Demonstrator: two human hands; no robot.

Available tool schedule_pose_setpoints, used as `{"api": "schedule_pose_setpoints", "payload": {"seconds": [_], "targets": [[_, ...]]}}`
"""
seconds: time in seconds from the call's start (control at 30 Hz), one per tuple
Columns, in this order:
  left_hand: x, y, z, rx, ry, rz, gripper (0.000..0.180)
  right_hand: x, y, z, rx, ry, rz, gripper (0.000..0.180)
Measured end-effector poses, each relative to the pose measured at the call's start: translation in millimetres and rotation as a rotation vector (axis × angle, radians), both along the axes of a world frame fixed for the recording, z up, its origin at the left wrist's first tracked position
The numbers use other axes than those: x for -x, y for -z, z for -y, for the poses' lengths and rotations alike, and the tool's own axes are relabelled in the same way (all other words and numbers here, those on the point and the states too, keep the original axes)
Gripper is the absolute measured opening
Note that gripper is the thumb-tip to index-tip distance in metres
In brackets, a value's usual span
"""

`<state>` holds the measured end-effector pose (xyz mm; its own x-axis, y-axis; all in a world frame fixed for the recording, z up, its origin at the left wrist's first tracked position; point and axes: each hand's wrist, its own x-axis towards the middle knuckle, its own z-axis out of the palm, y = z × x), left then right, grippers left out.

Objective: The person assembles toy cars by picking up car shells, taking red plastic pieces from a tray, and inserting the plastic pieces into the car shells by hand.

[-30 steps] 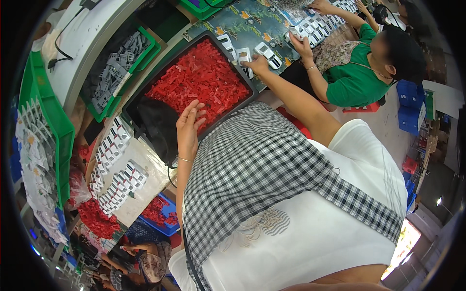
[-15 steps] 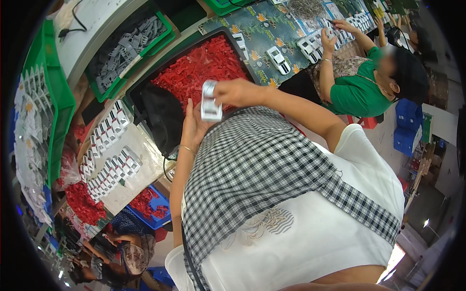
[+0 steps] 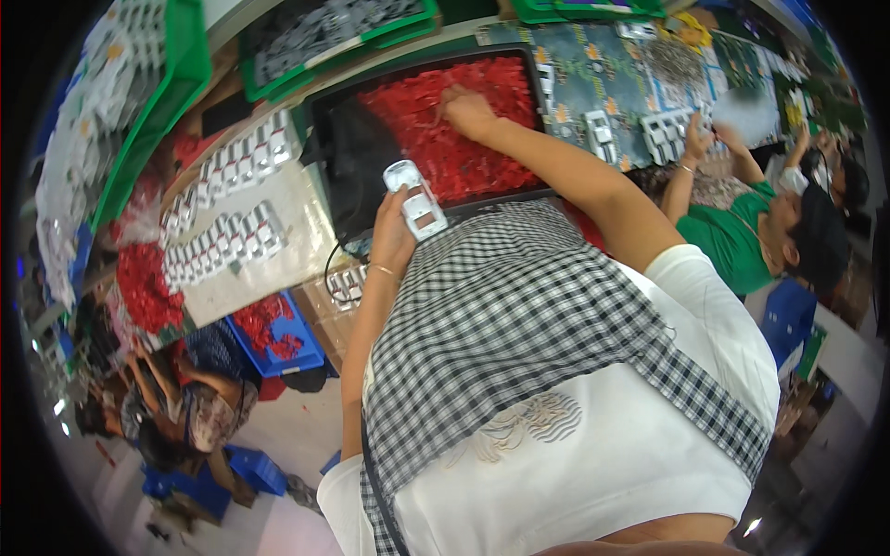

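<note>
My left hand (image 3: 393, 232) is closed round a white toy car body (image 3: 422, 211), held just in front of my checked apron at the near edge of a black tray (image 3: 324, 102). My right hand (image 3: 469, 113) reaches over the tray into a heap of small red plastic parts (image 3: 464, 167). Its fingers are bent together among the red parts, and whatever lies between the fingertips is too small to make out. A black cloth or bag (image 3: 357, 157) covers the tray's left part.
Rows of white toy car bodies (image 3: 222, 246) stand on the left table. A green crate (image 3: 352, 42) of grey parts lies behind the tray; a blue bin (image 3: 311, 347) of red parts is lower left. A co-worker in green (image 3: 732, 236) works at right beside more white cars (image 3: 601, 134).
My right hand has let go of the white toy car body and moved right and away into the red parts. The left hand keeps the car body. The whole view has shifted.
</note>
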<state>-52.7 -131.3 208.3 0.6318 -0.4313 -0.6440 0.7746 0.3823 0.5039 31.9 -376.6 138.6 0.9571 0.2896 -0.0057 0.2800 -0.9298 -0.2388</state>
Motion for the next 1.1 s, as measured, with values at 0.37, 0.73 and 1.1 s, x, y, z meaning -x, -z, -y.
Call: {"api": "schedule_pose_setpoints", "payload": {"seconds": [0.37,0.73,1.1], "targets": [[-19,-14,5,-0.013,-0.117,0.031,0.037,42,-106,-42,-0.799,-0.111,-0.236,0.015],[-30,-22,34,0.099,0.125,0.077,0.04,76,-133,-59,-0.398,0.073,0.202,0.018],[-23,-6,17,0.258,-0.029,0.042,0.041,149,-371,-29,-1.539,-0.639,-0.194,0.025]]}}
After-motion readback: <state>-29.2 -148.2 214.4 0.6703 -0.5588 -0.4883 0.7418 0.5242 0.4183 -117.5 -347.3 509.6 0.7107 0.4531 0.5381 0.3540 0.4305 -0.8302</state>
